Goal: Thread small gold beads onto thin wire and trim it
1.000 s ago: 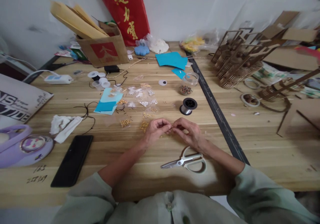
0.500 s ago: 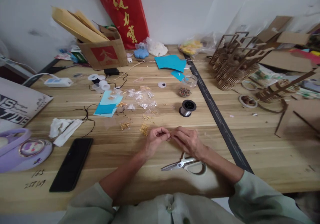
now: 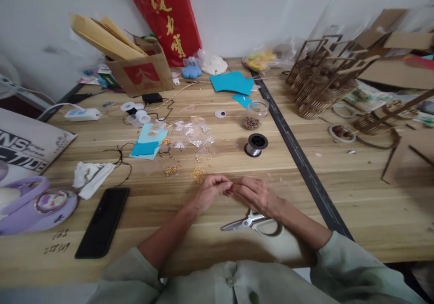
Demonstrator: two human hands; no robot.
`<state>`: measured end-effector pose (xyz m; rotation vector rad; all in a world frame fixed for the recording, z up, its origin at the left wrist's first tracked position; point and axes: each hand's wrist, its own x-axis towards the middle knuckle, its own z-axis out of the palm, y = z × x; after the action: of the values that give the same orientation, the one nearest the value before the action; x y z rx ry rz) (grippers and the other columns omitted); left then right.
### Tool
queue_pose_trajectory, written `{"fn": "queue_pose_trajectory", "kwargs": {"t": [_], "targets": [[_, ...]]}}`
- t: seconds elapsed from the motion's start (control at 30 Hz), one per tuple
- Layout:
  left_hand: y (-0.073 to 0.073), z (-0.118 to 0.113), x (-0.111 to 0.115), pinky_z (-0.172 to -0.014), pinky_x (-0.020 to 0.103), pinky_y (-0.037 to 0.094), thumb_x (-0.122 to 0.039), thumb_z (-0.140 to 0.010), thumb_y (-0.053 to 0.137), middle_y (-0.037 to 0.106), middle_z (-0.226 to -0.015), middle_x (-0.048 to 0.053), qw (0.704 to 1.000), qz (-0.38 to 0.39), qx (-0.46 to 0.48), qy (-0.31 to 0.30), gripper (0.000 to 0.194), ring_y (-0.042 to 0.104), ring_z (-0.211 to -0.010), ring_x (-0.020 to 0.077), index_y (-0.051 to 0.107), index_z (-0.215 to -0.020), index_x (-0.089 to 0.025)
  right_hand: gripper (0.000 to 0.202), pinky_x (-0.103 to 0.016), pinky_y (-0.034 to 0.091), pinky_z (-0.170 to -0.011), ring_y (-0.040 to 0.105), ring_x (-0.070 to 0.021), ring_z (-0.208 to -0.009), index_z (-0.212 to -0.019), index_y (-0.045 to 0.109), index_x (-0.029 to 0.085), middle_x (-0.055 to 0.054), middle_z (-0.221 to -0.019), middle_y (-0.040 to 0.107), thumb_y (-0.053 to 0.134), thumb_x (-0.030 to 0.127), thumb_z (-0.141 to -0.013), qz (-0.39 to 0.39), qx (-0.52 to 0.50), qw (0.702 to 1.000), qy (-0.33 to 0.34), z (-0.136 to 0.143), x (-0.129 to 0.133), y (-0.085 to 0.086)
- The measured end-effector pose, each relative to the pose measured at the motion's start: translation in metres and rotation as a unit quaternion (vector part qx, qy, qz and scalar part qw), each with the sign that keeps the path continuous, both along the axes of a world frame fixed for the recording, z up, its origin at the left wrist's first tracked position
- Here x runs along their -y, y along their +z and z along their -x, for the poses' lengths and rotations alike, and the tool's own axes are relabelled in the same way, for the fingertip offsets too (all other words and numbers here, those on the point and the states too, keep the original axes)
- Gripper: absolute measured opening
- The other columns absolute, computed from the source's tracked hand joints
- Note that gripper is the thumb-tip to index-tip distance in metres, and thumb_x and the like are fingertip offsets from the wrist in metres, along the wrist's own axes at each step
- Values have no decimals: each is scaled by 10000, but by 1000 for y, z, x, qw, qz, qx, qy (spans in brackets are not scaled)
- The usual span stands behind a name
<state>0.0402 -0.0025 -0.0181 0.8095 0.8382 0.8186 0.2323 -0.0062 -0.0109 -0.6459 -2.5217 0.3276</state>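
Observation:
My left hand [image 3: 214,192] and my right hand [image 3: 255,192] meet fingertip to fingertip above the table. Both are closed in a pinch, and whatever lies between the fingers is too small to make out. Just beyond my left hand is a small heap of gold beads [image 3: 197,174], with another gold pile [image 3: 171,170] farther left. Scissors [image 3: 249,222] with pale handles lie below my right hand, blades pointing left. Past the right hand stands a black spool of clear thread [image 3: 256,145]. Behind it is a clear jar [image 3: 252,122] of mixed brown beads.
Small bags of silver findings [image 3: 195,134] and blue sheets [image 3: 145,149] lie mid-table. A black phone [image 3: 101,222] and a purple case [image 3: 40,204] are at left. Small wooden baskets [image 3: 322,78] stand at right, beyond a dark strip [image 3: 298,159]. A cardboard box [image 3: 144,71] stands at the back.
My hands stay pinched together in nearly the same place. The view has shifted slightly, so the table objects appear a little farther right.

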Motion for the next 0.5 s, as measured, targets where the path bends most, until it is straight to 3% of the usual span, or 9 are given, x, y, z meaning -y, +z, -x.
{"fn": "queue_pose_trajectory", "kwargs": {"t": [0.23,0.5], "targets": [[-2,3,-2,-617,245,432,-366,-620,777,617,-589,19,1000,-9,-19,-16,315,566,-573,109,632,-667,-91,155,-262,496,-695,592,-161,-830,-1036,553,156,-92,-937,628,436,157,-934,5,-37,999,-21,4,1,-3],[-5,4,-3,-627,236,440,-322,-698,723,631,-617,17,999,-28,-27,-14,238,574,-588,104,638,-704,-100,136,-242,489,-664,592,-135,-753,-1041,545,172,-60,-852,632,468,167,-929,119,-130,983,-48,7,1,-1]]}}
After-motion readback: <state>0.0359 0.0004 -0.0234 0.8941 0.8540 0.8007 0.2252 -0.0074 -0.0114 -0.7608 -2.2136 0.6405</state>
